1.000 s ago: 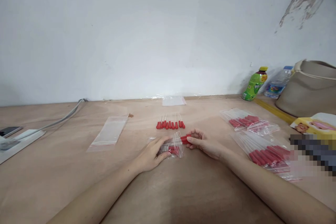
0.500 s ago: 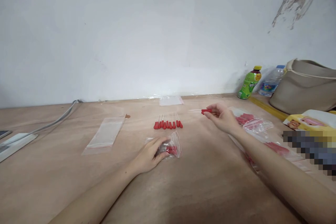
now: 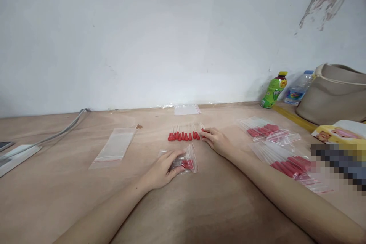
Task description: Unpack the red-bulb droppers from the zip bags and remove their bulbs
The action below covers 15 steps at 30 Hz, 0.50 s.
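My left hand [image 3: 163, 168] is closed on a clear zip bag [image 3: 194, 158] with red-bulbed droppers inside, holding it against the table. Beyond it, a row of glass droppers [image 3: 183, 136] lies side by side, red rubber bulbs toward me and thin clear tubes toward the wall. At the row's right end, my right hand [image 3: 219, 142] pinches a dropper [image 3: 203, 130] by its red bulb. Its fingers partly hide that bulb, and whether a second dropper is under them I cannot tell.
Filled dropper bags [image 3: 294, 164] lie at right. A flat plastic bag [image 3: 116, 145] is on the left, another bag [image 3: 187, 109] by the wall. A green bottle [image 3: 274, 89], a clear bottle [image 3: 299, 88] and a grey bag [image 3: 334, 93] stand back right. A cable [image 3: 67, 126] runs left.
My right hand has moved left and down with the droppers it held, from beside the filled bags to the right end of the row. My left hand has stayed on its bag.
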Each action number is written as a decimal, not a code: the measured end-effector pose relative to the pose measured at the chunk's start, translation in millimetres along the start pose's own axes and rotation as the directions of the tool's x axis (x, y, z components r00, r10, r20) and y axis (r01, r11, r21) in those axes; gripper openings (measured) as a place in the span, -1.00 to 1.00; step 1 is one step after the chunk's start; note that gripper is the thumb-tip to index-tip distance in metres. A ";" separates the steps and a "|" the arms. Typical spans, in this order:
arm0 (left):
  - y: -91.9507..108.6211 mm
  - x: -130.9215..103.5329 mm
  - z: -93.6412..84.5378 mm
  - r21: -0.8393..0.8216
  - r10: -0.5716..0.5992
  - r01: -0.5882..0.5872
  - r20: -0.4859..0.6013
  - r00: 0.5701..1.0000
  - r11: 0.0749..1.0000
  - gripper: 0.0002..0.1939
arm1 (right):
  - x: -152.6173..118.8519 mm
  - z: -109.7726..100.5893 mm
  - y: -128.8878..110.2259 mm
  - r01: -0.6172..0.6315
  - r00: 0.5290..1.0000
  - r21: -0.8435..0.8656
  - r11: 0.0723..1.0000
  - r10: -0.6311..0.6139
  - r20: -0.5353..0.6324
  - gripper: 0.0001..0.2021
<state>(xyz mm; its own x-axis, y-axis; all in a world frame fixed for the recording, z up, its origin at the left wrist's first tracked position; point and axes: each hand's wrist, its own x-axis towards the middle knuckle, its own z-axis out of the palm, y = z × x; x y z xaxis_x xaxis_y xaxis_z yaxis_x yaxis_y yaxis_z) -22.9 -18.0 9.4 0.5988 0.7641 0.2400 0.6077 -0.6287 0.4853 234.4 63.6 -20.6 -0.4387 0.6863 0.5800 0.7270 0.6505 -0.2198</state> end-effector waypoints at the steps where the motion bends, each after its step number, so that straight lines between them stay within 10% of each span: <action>1: 0.1 0.0 -0.1 0.003 -0.003 0.003 0.001 1.000 1.000 -0.58 | 1.1 0.4 0.1 0.006 1.000 0.001 1.000 -0.006 0.007 -0.75; 15: 0.8 0.3 0.2 0.011 0.008 -0.008 -0.017 1.000 1.000 -0.59 | -2.4 -4.8 -5.9 -0.028 0.998 0.072 0.997 0.031 -0.046 -0.69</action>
<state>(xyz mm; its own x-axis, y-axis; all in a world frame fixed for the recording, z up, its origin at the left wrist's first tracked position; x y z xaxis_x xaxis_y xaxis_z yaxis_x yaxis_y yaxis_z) -22.2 -18.3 9.7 0.5944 0.7616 0.2582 0.6087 -0.6360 0.4743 233.7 56.6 -16.9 -0.3914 0.6907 0.6081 0.6988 0.6531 -0.2919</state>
